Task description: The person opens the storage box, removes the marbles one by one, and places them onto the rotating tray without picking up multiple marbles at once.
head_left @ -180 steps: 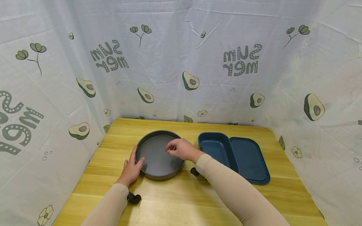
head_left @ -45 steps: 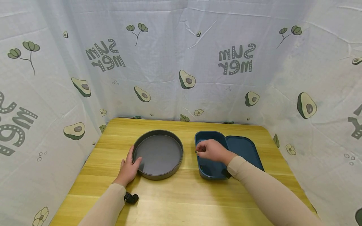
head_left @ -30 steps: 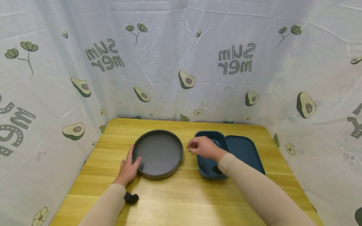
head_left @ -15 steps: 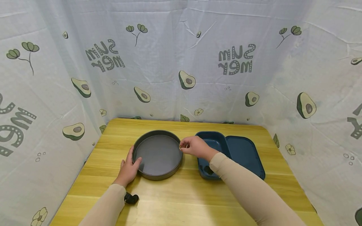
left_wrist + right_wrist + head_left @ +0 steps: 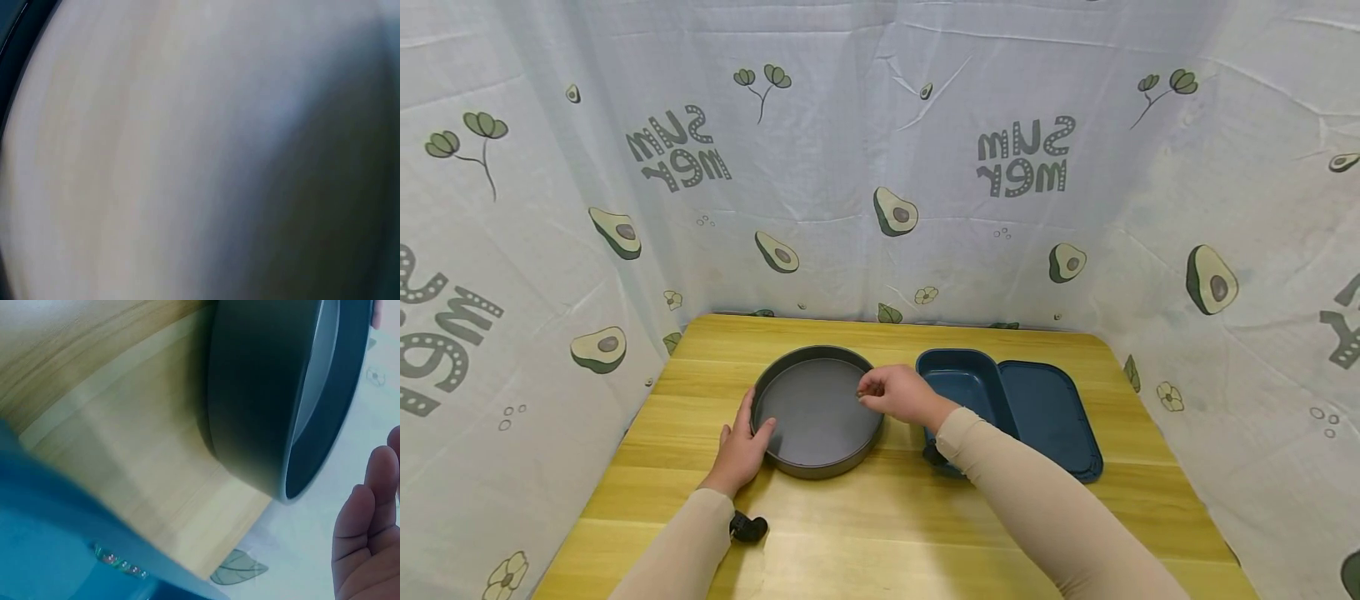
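Observation:
A round dark-grey cake pan [image 5: 823, 417] stands on the table. My left hand [image 5: 741, 450] holds its left side, thumb over the rim inside and fingers along the outer wall. Above the pan's right rim hangs my right hand [image 5: 898, 393], thumb and fingertips pinched together round a small bead, mostly hidden now. The right wrist view shows part of this hand [image 5: 369, 531] at the right edge, beside the pan wall [image 5: 256, 394]. In a blue rectangular box [image 5: 958, 362], several small shiny beads [image 5: 122, 562] lie along one wall. The left wrist view is a close blur.
A flat blue lid [image 5: 1052, 408] lies against the box's right side. Everything stands on a yellow wood-grain table [image 5: 842, 533]. A white curtain [image 5: 835, 167] with avocado prints closes off the back and sides. Each wrist carries a black camera [image 5: 748, 527].
My right hand has moved left from over the blue box, carrying the small bead, to above the pan's right rim. My left hand has kept its hold on the pan.

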The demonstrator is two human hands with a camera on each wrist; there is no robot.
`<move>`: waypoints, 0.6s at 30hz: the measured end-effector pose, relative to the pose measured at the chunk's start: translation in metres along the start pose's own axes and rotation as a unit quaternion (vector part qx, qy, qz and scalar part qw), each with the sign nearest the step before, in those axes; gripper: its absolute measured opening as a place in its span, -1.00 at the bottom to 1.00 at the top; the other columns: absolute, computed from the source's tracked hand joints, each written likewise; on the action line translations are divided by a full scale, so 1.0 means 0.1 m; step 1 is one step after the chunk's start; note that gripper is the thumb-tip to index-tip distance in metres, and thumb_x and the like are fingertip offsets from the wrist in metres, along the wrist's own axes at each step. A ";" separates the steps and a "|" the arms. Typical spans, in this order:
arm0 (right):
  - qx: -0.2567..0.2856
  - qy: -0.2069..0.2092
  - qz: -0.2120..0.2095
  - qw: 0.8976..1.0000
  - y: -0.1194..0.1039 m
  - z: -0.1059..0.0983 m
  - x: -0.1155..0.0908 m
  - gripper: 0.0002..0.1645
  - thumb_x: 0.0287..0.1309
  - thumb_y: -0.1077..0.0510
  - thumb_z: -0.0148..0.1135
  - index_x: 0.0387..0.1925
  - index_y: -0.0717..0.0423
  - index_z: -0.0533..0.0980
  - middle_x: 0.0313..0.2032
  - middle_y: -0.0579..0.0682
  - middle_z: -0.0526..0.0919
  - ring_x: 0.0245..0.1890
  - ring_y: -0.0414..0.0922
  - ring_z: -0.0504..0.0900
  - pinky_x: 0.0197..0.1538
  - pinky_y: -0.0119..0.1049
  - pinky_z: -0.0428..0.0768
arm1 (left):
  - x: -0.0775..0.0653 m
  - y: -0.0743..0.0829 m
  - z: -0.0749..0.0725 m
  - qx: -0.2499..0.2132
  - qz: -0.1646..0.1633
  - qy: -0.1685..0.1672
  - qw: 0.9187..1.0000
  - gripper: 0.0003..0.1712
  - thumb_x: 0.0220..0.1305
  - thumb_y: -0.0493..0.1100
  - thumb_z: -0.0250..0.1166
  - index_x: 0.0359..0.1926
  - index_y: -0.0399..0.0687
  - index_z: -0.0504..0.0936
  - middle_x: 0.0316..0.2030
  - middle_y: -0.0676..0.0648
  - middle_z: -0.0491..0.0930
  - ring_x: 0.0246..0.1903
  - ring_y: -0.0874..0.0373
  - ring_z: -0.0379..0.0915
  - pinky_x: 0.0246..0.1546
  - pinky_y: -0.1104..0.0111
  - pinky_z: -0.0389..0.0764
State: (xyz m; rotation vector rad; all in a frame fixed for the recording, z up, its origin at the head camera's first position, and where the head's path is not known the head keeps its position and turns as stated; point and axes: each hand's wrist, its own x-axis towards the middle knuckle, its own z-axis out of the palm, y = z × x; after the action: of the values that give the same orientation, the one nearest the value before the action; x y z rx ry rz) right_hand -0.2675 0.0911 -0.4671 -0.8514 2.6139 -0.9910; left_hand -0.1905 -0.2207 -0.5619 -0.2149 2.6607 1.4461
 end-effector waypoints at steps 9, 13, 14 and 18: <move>-0.009 -0.008 -0.002 1.000 -0.05 0.08 0.04 -0.82 0.41 0.13 0.35 -0.05 0.07 0.74 -0.26 -0.14 0.78 -0.33 -0.29 0.64 -0.26 -0.37 0.66 | -0.01 -0.01 -0.01 -0.005 0.006 -0.003 1.000 -0.10 0.67 0.20 -0.01 0.73 0.33 -0.34 0.72 -0.17 -0.22 0.58 -0.57 -0.70 0.50 -0.50 -0.43; -0.006 -0.013 -0.001 1.000 -0.05 0.11 0.06 -0.82 0.40 0.13 0.36 -0.05 0.08 0.74 -0.28 -0.16 0.78 -0.35 -0.28 0.65 -0.27 -0.36 0.66 | -0.02 -0.01 -0.02 -0.003 0.008 -0.004 1.000 -0.10 0.67 0.18 -0.01 0.72 0.33 -0.35 0.72 -0.17 -0.23 0.58 -0.56 -0.70 0.51 -0.49 -0.44; -0.005 -0.014 -0.001 1.000 -0.04 0.12 0.07 -0.81 0.40 0.14 0.36 -0.04 0.10 0.75 -0.28 -0.16 0.78 -0.35 -0.28 0.65 -0.27 -0.36 0.66 | -0.02 -0.01 -0.02 -0.003 0.008 -0.004 1.000 -0.11 0.68 0.18 -0.01 0.72 0.33 -0.35 0.72 -0.16 -0.23 0.58 -0.56 -0.70 0.51 -0.49 -0.45; -0.005 -0.016 0.000 1.000 -0.06 0.13 0.06 -0.80 0.41 0.13 0.36 -0.04 0.10 0.75 -0.28 -0.16 0.79 -0.35 -0.28 0.65 -0.26 -0.34 0.66 | -0.02 -0.02 -0.03 -0.002 0.010 -0.003 1.000 -0.11 0.68 0.16 0.00 0.73 0.32 -0.34 0.72 -0.16 -0.23 0.59 -0.54 -0.70 0.52 -0.48 -0.46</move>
State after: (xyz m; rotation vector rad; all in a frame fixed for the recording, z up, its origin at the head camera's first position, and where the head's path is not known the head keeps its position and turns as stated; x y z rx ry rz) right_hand -0.2651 0.0770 -0.4731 -0.8620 2.5939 -0.9570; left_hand -0.1881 -0.2238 -0.5615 -0.1842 2.6638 1.4545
